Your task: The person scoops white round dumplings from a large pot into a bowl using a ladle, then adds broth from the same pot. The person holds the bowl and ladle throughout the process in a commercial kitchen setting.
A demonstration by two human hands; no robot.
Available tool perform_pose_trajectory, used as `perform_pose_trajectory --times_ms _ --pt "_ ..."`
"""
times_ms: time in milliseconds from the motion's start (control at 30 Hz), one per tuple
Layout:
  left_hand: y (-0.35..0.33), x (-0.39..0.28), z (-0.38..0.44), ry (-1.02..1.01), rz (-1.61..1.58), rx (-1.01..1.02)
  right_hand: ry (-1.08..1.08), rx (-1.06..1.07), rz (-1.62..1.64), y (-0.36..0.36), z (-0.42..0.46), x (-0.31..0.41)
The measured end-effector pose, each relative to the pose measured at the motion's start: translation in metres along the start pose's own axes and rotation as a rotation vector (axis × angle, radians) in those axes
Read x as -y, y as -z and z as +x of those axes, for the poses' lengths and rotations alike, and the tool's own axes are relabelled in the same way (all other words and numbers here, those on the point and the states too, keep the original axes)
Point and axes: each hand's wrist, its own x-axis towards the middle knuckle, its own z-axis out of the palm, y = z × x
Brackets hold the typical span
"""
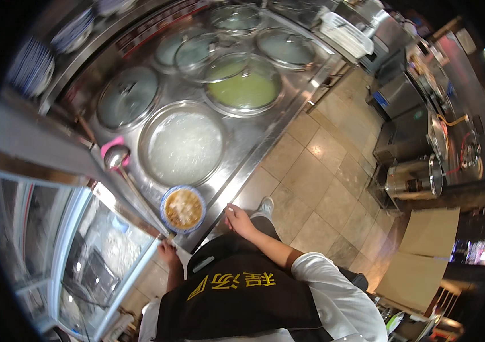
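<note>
My right hand [238, 220] hovers by the front edge of the steel counter [253, 137], fingers loosely curled and no object visible in it. Beside the near end of a long-handled ladle [117, 157] is my left hand [168, 252]; whether it touches the handle or the freezer rim is unclear. A blue-and-white bowl [183, 209] of brown broth with pale pieces on top stands at the counter's near corner, between my hands. Just beyond it, an uncovered round pot [184, 147] set into the counter holds cloudy, bubbling liquid. The ladle's head rests near a pink cloth [115, 145].
Lidded pots [128, 97] fill the counter's far part, one with greenish liquid [244, 87]. Stacked plates [32, 68] sit on a shelf at left. A glass-topped freezer [97, 252] borders my left side. Across the tiled floor [310, 171] stand a steel pot [413, 177] and cardboard [417, 256].
</note>
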Motion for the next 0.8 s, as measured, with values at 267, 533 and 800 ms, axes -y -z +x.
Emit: perform_pose_trajectory --times_ms 267,533,800 --pt "-0.047 0.062 -0.067 0.509 0.32 -0.031 -0.203 -0.291 0.201 0.241 0.011 -0.054" --pt "-0.345 0.066 -0.119 0.515 0.584 0.516 -0.361 -0.705 0.425 0.499 -0.025 -0.103" --pt "-0.622 0.088 -0.156 0.497 0.735 0.846 -0.379 -0.758 0.525 0.684 0.066 -0.077"
